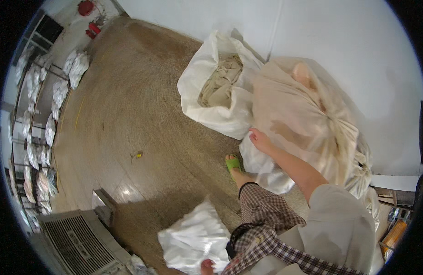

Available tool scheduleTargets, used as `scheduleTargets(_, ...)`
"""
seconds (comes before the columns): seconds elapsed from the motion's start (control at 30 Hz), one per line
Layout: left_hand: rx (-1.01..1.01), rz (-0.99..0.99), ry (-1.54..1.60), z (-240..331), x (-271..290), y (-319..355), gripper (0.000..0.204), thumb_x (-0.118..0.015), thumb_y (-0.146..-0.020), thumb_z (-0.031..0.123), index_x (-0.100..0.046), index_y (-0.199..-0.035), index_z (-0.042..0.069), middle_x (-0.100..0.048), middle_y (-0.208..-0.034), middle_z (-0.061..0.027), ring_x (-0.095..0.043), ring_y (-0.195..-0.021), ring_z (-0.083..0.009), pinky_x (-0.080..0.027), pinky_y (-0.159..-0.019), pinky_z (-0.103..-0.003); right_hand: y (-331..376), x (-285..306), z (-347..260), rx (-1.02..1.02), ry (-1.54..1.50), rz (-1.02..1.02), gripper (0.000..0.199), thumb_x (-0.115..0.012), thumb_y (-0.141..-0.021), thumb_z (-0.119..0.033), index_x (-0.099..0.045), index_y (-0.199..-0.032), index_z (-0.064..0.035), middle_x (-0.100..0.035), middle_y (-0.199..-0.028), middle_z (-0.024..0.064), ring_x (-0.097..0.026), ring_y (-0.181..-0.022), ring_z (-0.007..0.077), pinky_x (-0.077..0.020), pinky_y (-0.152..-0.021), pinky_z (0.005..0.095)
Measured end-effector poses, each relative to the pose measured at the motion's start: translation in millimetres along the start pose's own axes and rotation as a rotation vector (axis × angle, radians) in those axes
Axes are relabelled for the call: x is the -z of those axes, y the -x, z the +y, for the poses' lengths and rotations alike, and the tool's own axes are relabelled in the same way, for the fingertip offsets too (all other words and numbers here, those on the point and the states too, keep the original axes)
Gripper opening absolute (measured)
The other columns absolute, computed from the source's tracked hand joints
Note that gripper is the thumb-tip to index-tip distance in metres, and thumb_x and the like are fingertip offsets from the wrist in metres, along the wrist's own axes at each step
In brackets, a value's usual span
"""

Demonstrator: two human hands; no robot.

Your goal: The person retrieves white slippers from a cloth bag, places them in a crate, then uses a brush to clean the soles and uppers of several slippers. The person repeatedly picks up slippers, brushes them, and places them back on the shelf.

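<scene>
The right hand (261, 140) is reaching to the tied cloth bundle (307, 114) on the floor by the wall, fingers together on its lower edge. It is looking bulky, soft and heavy; the knot (333, 120) seems the firmest hold. The left hand (207, 266) is gripping a white bag (193, 238)

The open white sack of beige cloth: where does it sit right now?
In the head view, the open white sack stands on the floor at upper centre, against the white wall, touching the tied translucent bag on its right.
</scene>
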State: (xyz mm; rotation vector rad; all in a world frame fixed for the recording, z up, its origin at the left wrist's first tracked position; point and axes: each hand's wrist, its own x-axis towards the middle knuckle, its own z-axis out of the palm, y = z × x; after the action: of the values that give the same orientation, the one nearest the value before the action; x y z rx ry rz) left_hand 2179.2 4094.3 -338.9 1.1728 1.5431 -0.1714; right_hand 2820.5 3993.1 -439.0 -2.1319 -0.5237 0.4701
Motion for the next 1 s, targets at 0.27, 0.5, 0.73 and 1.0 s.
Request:
scheduleTargets(0.27, 0.327, -0.101, -0.234, 166.1, -37.5, -103.2, 0.016, -0.052, -0.091, 0.014, -0.056, -0.105, 0.007, -0.062, -0.091, -0.0068, -0.062, -0.082, -0.0174, -0.05, -0.071, -0.035, -320.4, -131.3, 48.7, -0.171, 0.338, -0.214, 0.037, -0.048, -0.084, -0.006, -0.054, -0.12, -0.0049, -0.059, -0.112, 0.0226, -0.057, -0.102, 0.0381, -0.0455, -0.087, 0.0445)
scheduleTargets(0.5, 0.441, -0.119, -0.346, 246.6, -45.0, -175.5, 0.018, -0.053, -0.091, 0.014, -0.057, -0.107, 0.008, -0.062, -0.093, -0.0076, -0.061, -0.084, -0.0172, -0.049, -0.072, -0.035, -379.5, -223.3, 120.0, -0.418, 0.37, -0.178, 0.042, -0.05, -0.082, -0.009, -0.052, -0.124, -0.0106, -0.064, -0.096, 0.0214, -0.062, -0.088, 0.038, -0.0484, -0.076, 0.0451)
scheduleTargets(0.73, 0.425, -0.151, -0.383, 269.6, -36.1, -205.6, 0.019, -0.054, -0.09, 0.014, -0.057, -0.109, 0.009, -0.062, -0.094, -0.0083, -0.06, -0.085, -0.017, -0.049, -0.073, -0.035, -385.8, -216.1, 137.5, -0.396, 0.138, -0.175, 0.031, -0.058, -0.077, -0.01, -0.066, -0.106, -0.0165, -0.063, -0.107, 0.0158, -0.06, -0.097, 0.0327, -0.0493, -0.08, 0.0417)
scheduleTargets(1.0, 0.362, -0.203, -0.405, 266.0, -0.1, -220.7, 0.021, -0.055, -0.089, 0.013, -0.058, -0.11, 0.01, -0.061, -0.096, -0.0092, -0.058, -0.087, -0.0167, -0.049, -0.075, -0.035, -396.6, -202.2, 69.0, 0.066, 0.91, -0.074, 0.032, -0.055, -0.082, -0.011, -0.064, -0.112, -0.0187, -0.052, -0.127, 0.0115, -0.043, -0.124, 0.0235, -0.0235, -0.106, 0.0498)
